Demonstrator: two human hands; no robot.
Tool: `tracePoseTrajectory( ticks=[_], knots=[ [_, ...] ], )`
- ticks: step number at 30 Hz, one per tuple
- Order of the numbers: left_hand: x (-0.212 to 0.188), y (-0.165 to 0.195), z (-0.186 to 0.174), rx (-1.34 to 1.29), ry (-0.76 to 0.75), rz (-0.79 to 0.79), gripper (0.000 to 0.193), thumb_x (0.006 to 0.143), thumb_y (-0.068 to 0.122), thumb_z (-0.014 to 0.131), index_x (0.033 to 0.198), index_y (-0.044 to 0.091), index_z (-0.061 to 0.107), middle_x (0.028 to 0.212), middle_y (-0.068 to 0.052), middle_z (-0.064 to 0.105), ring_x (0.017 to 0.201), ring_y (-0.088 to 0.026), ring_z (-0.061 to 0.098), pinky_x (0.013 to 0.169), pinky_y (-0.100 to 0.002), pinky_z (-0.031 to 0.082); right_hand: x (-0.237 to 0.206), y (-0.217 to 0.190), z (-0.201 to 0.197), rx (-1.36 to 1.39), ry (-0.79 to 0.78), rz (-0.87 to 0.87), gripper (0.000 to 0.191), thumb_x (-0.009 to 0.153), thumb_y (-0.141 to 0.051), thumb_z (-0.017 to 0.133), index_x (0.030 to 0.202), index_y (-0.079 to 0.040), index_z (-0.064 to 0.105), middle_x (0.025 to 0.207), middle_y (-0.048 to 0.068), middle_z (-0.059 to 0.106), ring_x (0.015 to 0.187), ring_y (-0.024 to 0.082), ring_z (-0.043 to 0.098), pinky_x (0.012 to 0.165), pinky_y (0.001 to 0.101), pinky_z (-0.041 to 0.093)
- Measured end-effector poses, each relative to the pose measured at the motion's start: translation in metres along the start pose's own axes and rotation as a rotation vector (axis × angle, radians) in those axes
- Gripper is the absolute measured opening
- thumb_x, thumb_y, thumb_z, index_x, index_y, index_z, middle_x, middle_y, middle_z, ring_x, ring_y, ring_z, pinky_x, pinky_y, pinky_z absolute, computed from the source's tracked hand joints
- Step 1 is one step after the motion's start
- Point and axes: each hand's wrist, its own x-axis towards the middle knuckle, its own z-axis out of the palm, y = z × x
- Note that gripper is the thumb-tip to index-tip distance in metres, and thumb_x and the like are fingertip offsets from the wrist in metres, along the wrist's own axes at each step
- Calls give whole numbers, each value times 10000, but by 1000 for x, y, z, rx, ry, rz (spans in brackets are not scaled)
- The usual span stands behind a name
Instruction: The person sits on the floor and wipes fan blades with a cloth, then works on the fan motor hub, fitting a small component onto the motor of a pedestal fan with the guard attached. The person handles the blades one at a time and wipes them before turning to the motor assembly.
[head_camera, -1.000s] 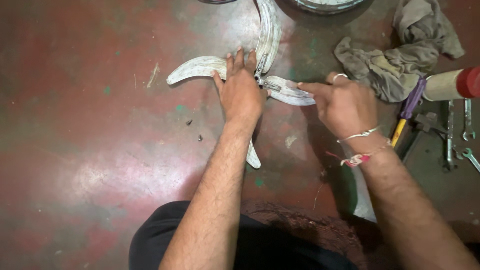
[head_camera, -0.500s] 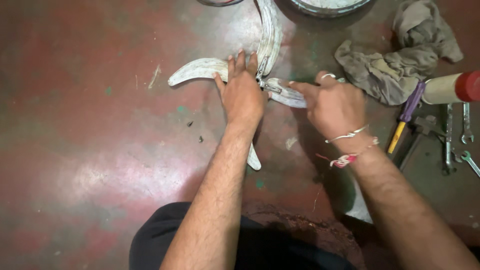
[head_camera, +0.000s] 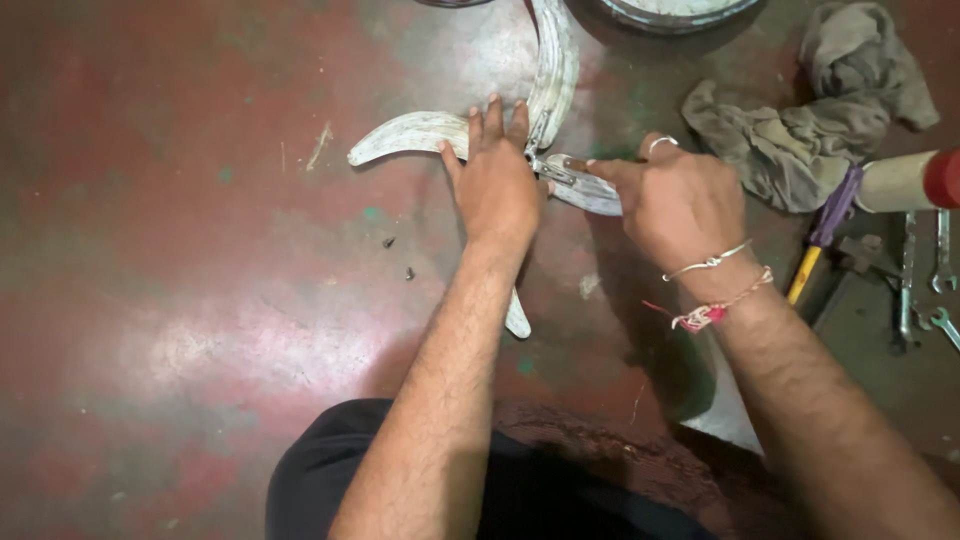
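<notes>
Nearest me, at the bottom of the frame, I see my dark-clad lap, with both bare forearms running up from it. My left hand (head_camera: 495, 180) lies flat and open, fingers stretched, pressing down at the centre of a set of curved grey metal blades (head_camera: 410, 135) on the red floor (head_camera: 180, 300). I count four blades showing: one sweeping to the upper left, one rising to the top edge, one running right under my other hand, and one tip poking out below my left wrist. My right hand (head_camera: 680, 200), with one ring and two thread bands at the wrist, is curled on the right-hand blade, forefinger pointing at the hub. Two small dark screws (head_camera: 398, 257) lie left of my left forearm. Farther right sit one purple-and-yellow screwdriver (head_camera: 822, 240), several spanners (head_camera: 925, 270), and one crumpled grey rag (head_camera: 810, 110) at upper right.
</notes>
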Motion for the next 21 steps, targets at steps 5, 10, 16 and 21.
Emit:
tracePoseTrajectory(
  ticks=[5, 10, 16, 21],
  knots=[
    [2, 1, 1, -7, -2, -3, 976, 652, 252, 926, 1504, 170, 458, 1612, -83, 356, 1509, -284, 295, 1205, -646, 168, 4, 1, 4, -2, 25, -44, 275, 943, -178, 649, 1113, -294, 833, 859, 115, 649, 649, 342, 654, 572, 463, 520],
    [-2, 1, 2, -46, 16, 3, 966, 628, 213, 928, 1486, 170, 486, 1622, -101, 339, 1509, -282, 298, 1213, -619, 180, 3, 4, 8, 13, 44, -47, 241, 969, -194, 660, 1098, -284, 843, 861, 119, 654, 674, 347, 660, 593, 463, 520],
    [-4, 1, 5, -53, 27, 13, 952, 648, 214, 922, 1493, 169, 485, 1626, -115, 335, 1520, -288, 288, 1214, -626, 169, 1, 9, -1, -13, 45, -37, 236, 964, -214, 672, 1104, -303, 841, 865, 91, 672, 679, 314, 670, 577, 446, 514],
    [-3, 2, 4, -46, 14, -2, 936, 654, 214, 919, 1484, 176, 489, 1623, -110, 332, 1516, -285, 286, 1210, -638, 155, 0, 6, -1, -75, 3, -38, 248, 931, -236, 690, 1092, -345, 844, 808, 79, 656, 612, 297, 649, 532, 430, 507]
  ],
)
